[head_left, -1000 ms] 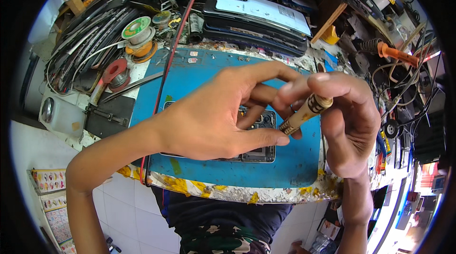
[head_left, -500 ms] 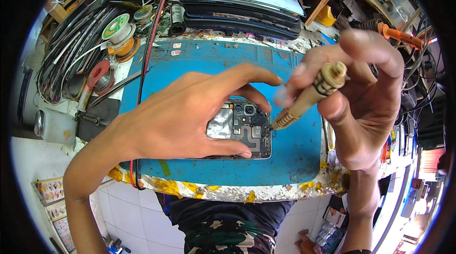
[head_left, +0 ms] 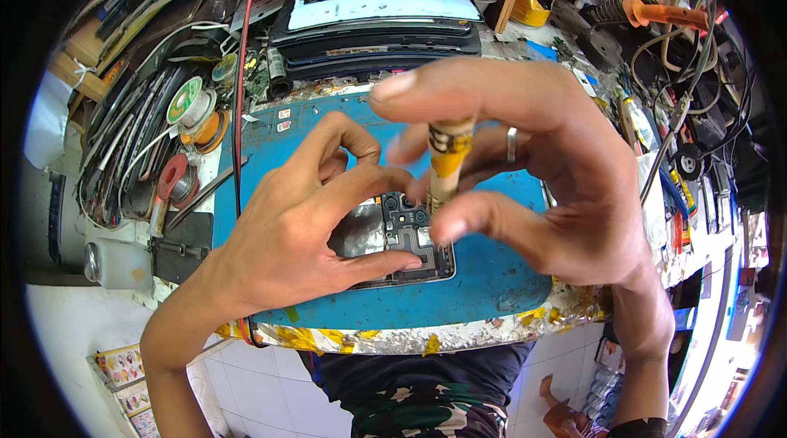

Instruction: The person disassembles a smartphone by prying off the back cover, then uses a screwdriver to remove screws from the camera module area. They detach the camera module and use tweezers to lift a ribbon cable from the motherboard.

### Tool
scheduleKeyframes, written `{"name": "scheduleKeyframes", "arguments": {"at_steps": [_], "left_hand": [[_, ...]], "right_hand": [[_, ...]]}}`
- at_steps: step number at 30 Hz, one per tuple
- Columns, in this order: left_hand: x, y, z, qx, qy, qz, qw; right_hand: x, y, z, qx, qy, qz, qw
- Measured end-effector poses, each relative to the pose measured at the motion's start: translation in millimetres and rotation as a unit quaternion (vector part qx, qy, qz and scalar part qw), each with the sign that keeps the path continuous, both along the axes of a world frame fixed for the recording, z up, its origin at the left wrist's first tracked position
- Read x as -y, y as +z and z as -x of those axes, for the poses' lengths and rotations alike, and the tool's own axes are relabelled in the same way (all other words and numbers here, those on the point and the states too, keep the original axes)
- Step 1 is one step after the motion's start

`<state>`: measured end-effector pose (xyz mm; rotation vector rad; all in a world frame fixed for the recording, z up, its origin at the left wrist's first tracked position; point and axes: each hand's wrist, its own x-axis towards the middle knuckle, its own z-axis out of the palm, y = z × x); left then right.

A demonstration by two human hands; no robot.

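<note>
An opened smartphone (head_left: 407,243) lies on a blue work mat (head_left: 500,286), its camera lenses and inner cover exposed toward the right end. My left hand (head_left: 283,233) reaches over it from the left, thumb on the near side and bent fingers at the far side, holding it down. Over the phone's right end, my right hand (head_left: 557,192) has a worn cream-and-yellow screwdriver (head_left: 447,161) between thumb and fingers, standing nearly upright. Its index finger arches above the handle's top. Fingers and thumb hide the screwdriver's tip, and some right-hand fingers are blurred.
A stack of phones (head_left: 385,12) sits behind the mat. Solder spools (head_left: 193,106), a pile of dark strips and cables crowd the left. An orange-handled soldering iron (head_left: 664,13) lies far right. A red-and-black cable (head_left: 239,110) crosses the mat's left side.
My right hand has moved left over the phone, and the screwdriver has swung from a slant to nearly upright. My left fingers have curled more. The whole view has shifted slightly.
</note>
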<state>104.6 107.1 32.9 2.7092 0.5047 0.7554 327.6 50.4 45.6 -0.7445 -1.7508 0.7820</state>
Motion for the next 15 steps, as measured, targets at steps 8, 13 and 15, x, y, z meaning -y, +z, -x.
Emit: {"name": "scheduleKeyframes", "arguments": {"at_steps": [8,13,15], "left_hand": [[4.3,-5.4,-4.3,0.059,-0.017,0.104,0.993],[2.7,-5.7,-2.3,0.035,-0.053,0.090,0.994],[2.3,-6.3,-2.1,0.040,-0.055,0.100,0.993]], "right_hand": [[-1.6,4.7,4.8,-0.121,-0.026,0.009,0.992],[-3.8,4.5,2.3,-0.065,-0.008,0.007,0.998],[-3.8,5.3,-0.3,-0.044,-0.006,0.008,0.999]]}}
